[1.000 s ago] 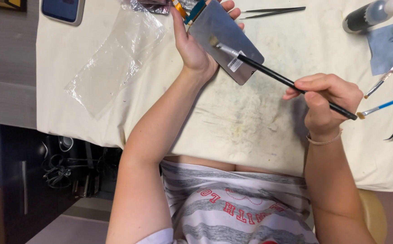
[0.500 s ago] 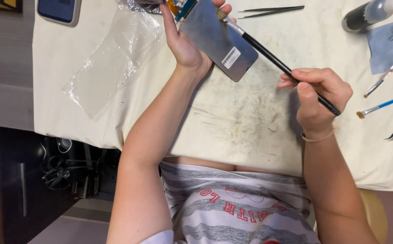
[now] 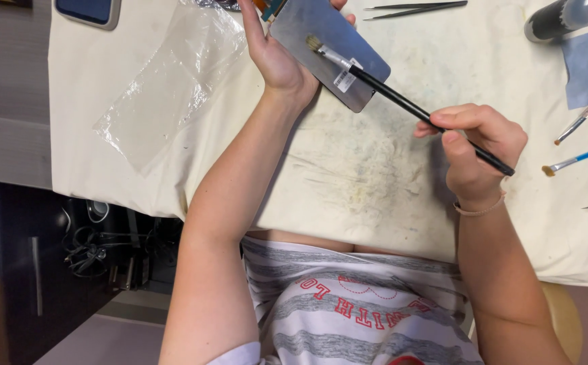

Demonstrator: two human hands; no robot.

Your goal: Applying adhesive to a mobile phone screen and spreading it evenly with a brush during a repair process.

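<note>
While left hand [image 3: 274, 54] tilts panel [image 3: 328, 51], brush [image 3: 402, 101] angled

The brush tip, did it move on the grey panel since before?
Yes. The brush tip slid up the grey panel, away from its white sticker, toward the left hand. The right hand holds the handle.

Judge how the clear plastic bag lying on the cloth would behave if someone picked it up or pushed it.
The clear plastic bag is thin and crinkled, so it would probably flop and sag when lifted. It looks very light, so a push might just crumple or slide it across the cloth. Its glossy film could feel slippery.
</note>
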